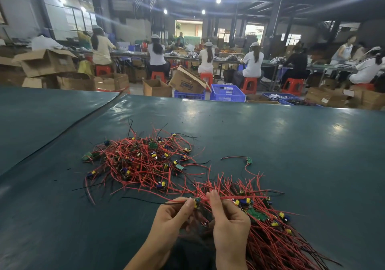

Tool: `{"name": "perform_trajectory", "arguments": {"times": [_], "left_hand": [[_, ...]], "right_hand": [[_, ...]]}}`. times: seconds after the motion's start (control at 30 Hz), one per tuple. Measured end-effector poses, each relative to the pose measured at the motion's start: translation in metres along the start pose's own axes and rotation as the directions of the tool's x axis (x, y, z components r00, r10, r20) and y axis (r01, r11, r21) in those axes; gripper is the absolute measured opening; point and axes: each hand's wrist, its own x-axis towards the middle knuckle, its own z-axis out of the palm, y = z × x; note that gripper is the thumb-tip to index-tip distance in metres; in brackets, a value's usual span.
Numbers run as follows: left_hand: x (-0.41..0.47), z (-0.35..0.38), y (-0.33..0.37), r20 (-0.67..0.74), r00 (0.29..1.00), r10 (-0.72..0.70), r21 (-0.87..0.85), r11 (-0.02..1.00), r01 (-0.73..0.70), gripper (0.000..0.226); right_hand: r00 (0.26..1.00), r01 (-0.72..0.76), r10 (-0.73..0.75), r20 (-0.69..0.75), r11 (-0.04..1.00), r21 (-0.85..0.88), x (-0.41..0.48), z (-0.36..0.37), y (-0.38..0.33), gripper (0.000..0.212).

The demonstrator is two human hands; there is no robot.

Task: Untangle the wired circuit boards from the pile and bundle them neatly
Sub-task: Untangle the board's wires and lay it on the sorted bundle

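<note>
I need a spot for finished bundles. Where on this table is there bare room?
Bare mat lies on the table between the tangled pile and the far edge, right of the loose board, and near-left, beside the left hand. Crowded: from the pile to the bundle, where it and the right hand pinch a wired board.

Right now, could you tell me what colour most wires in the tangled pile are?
Red, with a few black; the head view shows the pile.

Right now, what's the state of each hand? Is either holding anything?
left hand: closed, pinching a small circuit board at its fingertips.
right hand: closed, pinching a red wire just beside that board.
</note>
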Motion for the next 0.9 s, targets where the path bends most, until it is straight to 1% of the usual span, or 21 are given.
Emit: {"name": "perform_trajectory", "arguments": {"times": [0.07,0.13,0.2,0.23,0.3,0.37,0.4,0.43,0.47,0.53,0.57,0.63,0.7,0.8,0.83,0.9], "left_hand": [[0.001,-0.003,0.005,-0.020,0.999,0.044,0.005,0.999,-0.044,0.024],[0.002,-0.008,0.007,-0.031,0.998,0.055,0.011,0.998,-0.054,0.022],[0.001,-0.010,0.006,-0.012,0.999,0.050,0.014,0.999,-0.050,0.023],[0.001,-0.010,0.006,0.002,0.999,0.044,0.008,0.999,-0.044,0.023],[0.001,-0.009,0.004,0.027,0.999,0.030,-0.002,1.000,-0.030,0.024],[0.000,-0.008,0.002,0.070,0.997,0.018,0.010,1.000,-0.019,0.030],[0.000,-0.007,0.000,0.091,0.996,0.014,0.020,1.000,-0.016,0.032],[0.000,-0.006,-0.001,0.105,0.994,0.011,0.036,0.999,-0.015,0.033],[0.001,-0.006,-0.002,0.110,0.994,0.012,0.058,0.998,-0.019,0.034],[0.002,-0.008,-0.003,0.105,0.994,0.029,0.099,0.994,-0.039,0.034],[0.002,-0.010,-0.002,0.088,0.995,0.041,0.101,0.994,-0.050,0.035],[0.005,-0.015,0.001,0.015,0.999,0.051,0.064,0.997,-0.051,0.038],[0.007,-0.019,0.003,-0.043,0.998,0.050,0.039,0.998,-0.048,0.040],[0.008,-0.022,0.003,-0.078,0.996,0.035,-0.016,0.999,-0.036,0.041],[0.008,-0.021,0.002,-0.078,0.997,0.030,-0.024,0.999,-0.032,0.042],[0.008,-0.018,0.002,-0.059,0.998,0.027,-0.011,1.000,-0.028,0.045]], "right_hand": [[0.995,-0.022,0.031,-0.090,0.995,0.100,0.004,-0.006,-0.007,0.019],[0.984,-0.017,0.052,-0.170,0.979,0.202,0.009,-0.013,-0.011,0.019],[0.978,-0.003,0.056,-0.200,0.967,0.253,0.010,-0.014,-0.013,0.022],[0.981,-0.001,0.051,-0.188,0.967,0.256,0.009,-0.012,-0.012,0.024],[0.995,-0.015,0.033,-0.091,0.980,0.197,0.003,-0.007,-0.009,0.026],[0.996,-0.001,-0.002,0.093,0.999,0.035,-0.003,0.000,-0.005,0.027],[0.982,0.039,-0.028,0.188,0.998,-0.053,-0.005,0.002,-0.002,0.029],[0.966,0.096,-0.060,0.250,0.986,-0.136,-0.007,0.004,0.000,0.033],[0.957,0.152,-0.092,0.275,0.967,-0.205,-0.007,0.004,0.002,0.036],[0.961,0.184,-0.114,0.252,0.944,-0.275,-0.005,-0.001,0.000,0.044],[0.972,0.167,-0.114,0.205,0.949,-0.268,-0.003,-0.005,-0.003,0.048],[0.992,0.117,-0.106,0.073,0.980,-0.158,0.003,-0.013,-0.009,0.051],[0.998,0.069,-0.069,0.005,0.997,-0.044,0.007,-0.018,-0.013,0.050],[0.997,0.047,-0.048,0.067,0.999,0.008,0.004,-0.016,-0.013,0.049],[0.993,0.057,-0.055,0.108,0.998,-0.013,0.001,-0.013,-0.011,0.048],[0.968,0.141,-0.110,0.225,0.982,-0.126,-0.003,-0.009,-0.007,0.045]]}}
